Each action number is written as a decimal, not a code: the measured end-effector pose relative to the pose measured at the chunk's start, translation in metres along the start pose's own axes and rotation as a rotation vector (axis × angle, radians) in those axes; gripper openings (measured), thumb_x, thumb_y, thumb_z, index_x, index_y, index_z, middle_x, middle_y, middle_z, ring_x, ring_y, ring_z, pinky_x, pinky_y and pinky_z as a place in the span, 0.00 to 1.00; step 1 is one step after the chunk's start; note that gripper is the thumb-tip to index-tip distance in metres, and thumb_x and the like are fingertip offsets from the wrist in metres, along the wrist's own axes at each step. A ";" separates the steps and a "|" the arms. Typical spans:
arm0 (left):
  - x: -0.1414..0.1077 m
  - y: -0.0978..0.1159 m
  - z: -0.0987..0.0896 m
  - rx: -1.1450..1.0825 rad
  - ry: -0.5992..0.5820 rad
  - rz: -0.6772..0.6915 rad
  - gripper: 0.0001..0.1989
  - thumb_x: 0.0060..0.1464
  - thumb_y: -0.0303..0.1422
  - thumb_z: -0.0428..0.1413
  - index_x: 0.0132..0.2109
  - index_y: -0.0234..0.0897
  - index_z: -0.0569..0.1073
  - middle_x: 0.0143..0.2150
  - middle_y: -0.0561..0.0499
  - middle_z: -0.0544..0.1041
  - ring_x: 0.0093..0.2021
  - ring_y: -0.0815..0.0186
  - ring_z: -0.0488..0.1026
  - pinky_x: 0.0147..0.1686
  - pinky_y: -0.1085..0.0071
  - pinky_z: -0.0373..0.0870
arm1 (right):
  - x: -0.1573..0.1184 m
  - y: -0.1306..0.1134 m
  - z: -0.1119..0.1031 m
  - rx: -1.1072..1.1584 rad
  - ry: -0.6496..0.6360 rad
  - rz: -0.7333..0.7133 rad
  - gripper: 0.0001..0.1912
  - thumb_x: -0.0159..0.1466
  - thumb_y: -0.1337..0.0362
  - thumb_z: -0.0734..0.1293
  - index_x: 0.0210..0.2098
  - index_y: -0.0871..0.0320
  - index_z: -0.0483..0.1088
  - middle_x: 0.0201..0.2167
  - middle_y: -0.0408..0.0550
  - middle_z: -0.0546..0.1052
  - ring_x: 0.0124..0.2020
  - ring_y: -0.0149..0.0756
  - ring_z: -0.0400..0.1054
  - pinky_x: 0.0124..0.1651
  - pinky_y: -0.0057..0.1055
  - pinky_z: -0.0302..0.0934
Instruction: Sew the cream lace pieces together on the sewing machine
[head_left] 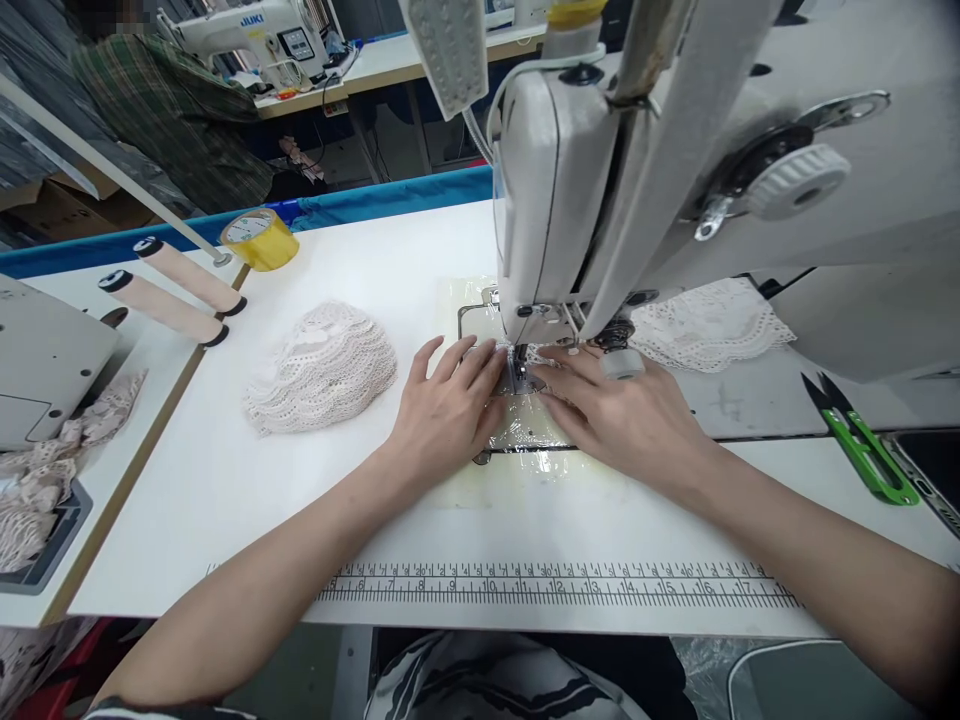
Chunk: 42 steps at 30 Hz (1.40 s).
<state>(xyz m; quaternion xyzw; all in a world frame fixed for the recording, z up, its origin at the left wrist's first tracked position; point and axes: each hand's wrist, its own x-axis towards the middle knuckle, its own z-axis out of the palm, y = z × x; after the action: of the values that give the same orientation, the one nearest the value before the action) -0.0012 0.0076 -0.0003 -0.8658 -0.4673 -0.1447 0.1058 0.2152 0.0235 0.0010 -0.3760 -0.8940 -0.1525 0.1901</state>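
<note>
A sewing machine (555,200) stands over the table, its presser foot (520,368) down between my hands. My left hand (450,405) lies nearly flat just left of the foot, its fingers stretched out towards the machine. To the right of the foot, my right hand (619,410) rests with fingers extended and the thumb apart. A small bit of pale lace (541,354) shows beside the foot near my right fingertips; most of it is hidden by the hands and the machine head. Clear film covers the needle plate (529,425).
A lace pile (322,370) lies left, more folded lace (712,325) behind my right hand. Green thread snips (862,445) lie right. Yellow tape (260,240) and two thread spools (169,305) stand left. A ruler strip (562,585) runs along the front edge. A person (165,110) sits beyond.
</note>
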 end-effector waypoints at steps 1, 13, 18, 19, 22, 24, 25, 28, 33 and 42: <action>0.000 0.000 -0.001 -0.005 0.011 0.005 0.21 0.65 0.33 0.47 0.62 0.32 0.65 0.60 0.43 0.72 0.62 0.54 0.65 0.62 0.50 0.55 | 0.000 0.001 0.001 -0.009 -0.012 0.011 0.16 0.69 0.64 0.60 0.51 0.61 0.74 0.41 0.52 0.80 0.44 0.42 0.71 0.38 0.35 0.59; -0.005 0.001 -0.012 -0.480 0.072 0.201 0.12 0.60 0.33 0.55 0.50 0.36 0.73 0.55 0.43 0.74 0.55 0.57 0.71 0.50 0.59 0.68 | 0.007 0.003 -0.026 1.113 -0.248 0.193 0.08 0.64 0.61 0.66 0.35 0.54 0.77 0.32 0.45 0.79 0.32 0.34 0.73 0.36 0.31 0.67; -0.005 -0.011 -0.036 -1.065 -0.102 -0.016 0.09 0.62 0.36 0.53 0.37 0.35 0.73 0.34 0.50 0.76 0.33 0.68 0.73 0.33 0.71 0.70 | 0.008 0.004 -0.032 1.464 -0.447 0.478 0.12 0.61 0.54 0.69 0.41 0.54 0.75 0.31 0.44 0.76 0.30 0.32 0.70 0.32 0.30 0.65; -0.005 -0.013 -0.041 -1.074 -0.077 -0.042 0.10 0.62 0.36 0.52 0.36 0.35 0.72 0.31 0.52 0.74 0.30 0.70 0.70 0.30 0.72 0.68 | 0.008 0.003 -0.031 1.477 -0.462 0.475 0.12 0.61 0.54 0.69 0.41 0.53 0.75 0.31 0.44 0.76 0.31 0.32 0.70 0.34 0.31 0.65; -0.007 -0.007 -0.057 -0.892 0.099 0.030 0.10 0.61 0.34 0.53 0.31 0.36 0.68 0.24 0.57 0.68 0.24 0.73 0.63 0.24 0.74 0.59 | 0.009 -0.001 -0.029 1.448 -0.441 0.344 0.09 0.61 0.56 0.70 0.36 0.54 0.76 0.35 0.45 0.75 0.37 0.35 0.70 0.42 0.35 0.66; -0.012 0.005 -0.069 -0.673 0.188 0.136 0.09 0.60 0.32 0.52 0.30 0.37 0.67 0.22 0.58 0.67 0.20 0.74 0.60 0.21 0.74 0.53 | 0.010 -0.006 -0.029 1.335 -0.376 0.282 0.08 0.61 0.57 0.70 0.31 0.54 0.78 0.33 0.45 0.76 0.36 0.36 0.70 0.41 0.35 0.66; -0.015 0.012 -0.075 -0.570 0.196 0.191 0.09 0.60 0.31 0.51 0.31 0.37 0.67 0.22 0.58 0.68 0.19 0.74 0.59 0.20 0.73 0.52 | 0.011 -0.009 -0.029 1.276 -0.357 0.274 0.08 0.61 0.58 0.69 0.31 0.54 0.78 0.32 0.45 0.76 0.35 0.36 0.70 0.40 0.35 0.66; -0.029 0.027 -0.096 -0.479 -0.022 0.349 0.11 0.60 0.34 0.53 0.29 0.37 0.68 0.21 0.58 0.70 0.18 0.73 0.62 0.20 0.72 0.53 | 0.012 -0.015 -0.036 1.193 -0.425 0.224 0.12 0.64 0.64 0.64 0.42 0.51 0.79 0.37 0.45 0.81 0.38 0.38 0.74 0.41 0.37 0.69; -0.041 0.005 -0.105 -0.860 -0.045 0.000 0.08 0.60 0.38 0.56 0.38 0.39 0.74 0.32 0.54 0.79 0.30 0.71 0.74 0.32 0.74 0.68 | 0.017 -0.028 -0.059 1.213 -0.511 -0.029 0.20 0.68 0.69 0.58 0.54 0.47 0.73 0.49 0.44 0.79 0.50 0.37 0.73 0.52 0.38 0.67; -0.075 -0.042 -0.080 -1.587 -0.682 -0.195 0.13 0.50 0.38 0.64 0.43 0.40 0.77 0.42 0.51 0.79 0.44 0.61 0.76 0.47 0.64 0.71 | 0.041 -0.058 -0.068 1.331 -0.355 -0.089 0.13 0.69 0.59 0.62 0.47 0.45 0.77 0.38 0.44 0.80 0.39 0.35 0.74 0.43 0.32 0.69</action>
<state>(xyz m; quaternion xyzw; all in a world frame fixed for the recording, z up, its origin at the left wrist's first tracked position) -0.0879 -0.0532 0.0507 -0.6357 -0.3067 -0.1689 -0.6880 0.1618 -0.0192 0.0720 -0.1614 -0.8295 0.4850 0.2250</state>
